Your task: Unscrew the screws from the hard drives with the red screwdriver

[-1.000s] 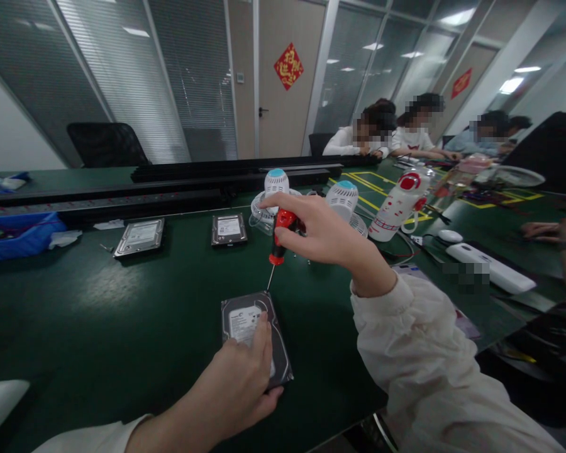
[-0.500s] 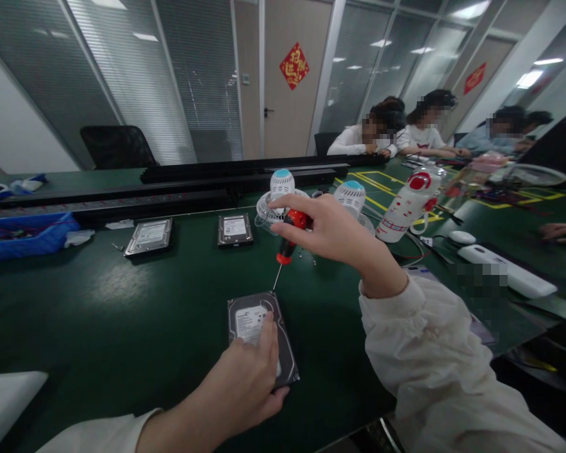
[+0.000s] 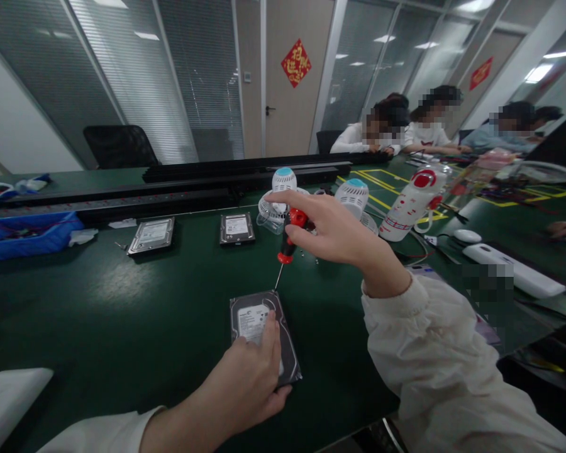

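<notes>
A hard drive (image 3: 252, 314) with a white label lies flat on the green table in front of me. My left hand (image 3: 255, 368) grips its near part, fingers pressed on the top and thumb along the near edge. In my right hand (image 3: 321, 226) is a red and black screwdriver (image 3: 285, 250), held nearly upright by the handle with the index finger over its end. The tip of its shaft meets the far right corner of the drive; whether a screw sits under it I cannot make out. Several small screws (image 3: 316, 260) lie beyond the screwdriver.
Two more hard drives, one left (image 3: 151, 236) and one central (image 3: 236, 229), lie farther back. A blue bin (image 3: 33, 234) is at the left. Behind my right hand stand white fans (image 3: 352, 196); a bottle (image 3: 412, 201) and power strip (image 3: 514, 269) are to the right. Several people sit beyond.
The view has shifted slightly. My right thumb has shifted a little on the screwdriver handle; the tip stays at the drive's corner and my left hand keeps its hold.
</notes>
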A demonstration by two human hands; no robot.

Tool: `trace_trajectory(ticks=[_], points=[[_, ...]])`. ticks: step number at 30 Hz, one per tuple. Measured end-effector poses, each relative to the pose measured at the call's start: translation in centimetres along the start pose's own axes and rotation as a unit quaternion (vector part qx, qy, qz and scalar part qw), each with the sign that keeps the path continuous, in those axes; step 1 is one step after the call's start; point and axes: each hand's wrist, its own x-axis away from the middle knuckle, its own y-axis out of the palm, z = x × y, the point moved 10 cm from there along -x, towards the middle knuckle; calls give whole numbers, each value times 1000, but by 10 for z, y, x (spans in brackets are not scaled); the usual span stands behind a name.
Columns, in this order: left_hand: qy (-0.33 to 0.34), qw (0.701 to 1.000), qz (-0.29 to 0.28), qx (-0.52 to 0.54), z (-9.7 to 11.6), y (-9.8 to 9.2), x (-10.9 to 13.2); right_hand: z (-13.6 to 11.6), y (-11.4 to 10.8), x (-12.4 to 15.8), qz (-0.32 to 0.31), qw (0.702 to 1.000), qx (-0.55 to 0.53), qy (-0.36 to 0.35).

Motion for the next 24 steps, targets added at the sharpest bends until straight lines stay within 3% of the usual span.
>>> trace_trajectory(ticks=[4, 8, 13, 18, 24], points=[[13, 1000, 13, -12, 3, -1, 0, 4, -4, 0, 18, 999, 21, 22], [10, 1000, -6, -14, 3, 2, 0, 0, -1, 0, 1, 1000, 14, 5], [-6, 1000, -11, 2, 1, 2, 0, 8, -3, 0, 5, 998, 44, 49], [-4, 1000, -4, -4, 1, 1, 0, 1, 1, 0, -21, 1000, 14, 11], [-2, 1000, -6, -8, 1, 2, -1, 7, -1, 0, -19, 999, 18, 46]])
